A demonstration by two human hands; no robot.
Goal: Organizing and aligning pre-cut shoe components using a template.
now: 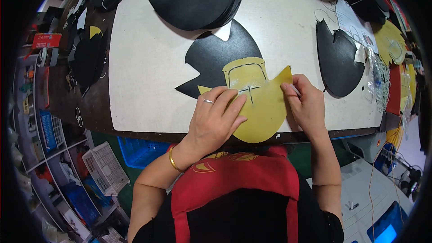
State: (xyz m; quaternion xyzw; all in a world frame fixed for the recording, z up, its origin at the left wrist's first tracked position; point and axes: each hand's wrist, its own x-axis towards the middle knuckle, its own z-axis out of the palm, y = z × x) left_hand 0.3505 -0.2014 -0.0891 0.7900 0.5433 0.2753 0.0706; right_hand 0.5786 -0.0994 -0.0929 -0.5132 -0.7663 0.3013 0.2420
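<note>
A yellow template (258, 119) with dark cut slots and a cross mark lies partly over a black leather-like piece (220, 51) with notched edges. Its rounded end reaches the table's front edge. My left hand (216, 114), with a ring and a gold bangle, rests flat on the template's left side with fingers stretched. At the right, my right hand (305, 101) pinches the template's pointed corner between thumb and fingers. A thin white stick (295, 90), perhaps a pen, shows between those fingers; most of it is hidden.
A stack of similar black pieces (198, 0) lies at the far side of the white work surface (144, 76). Another black piece (339, 58) lies right, beside tangled thread (381, 85). Shelves (45, 153) and a blue basket (139, 153) stand below at left.
</note>
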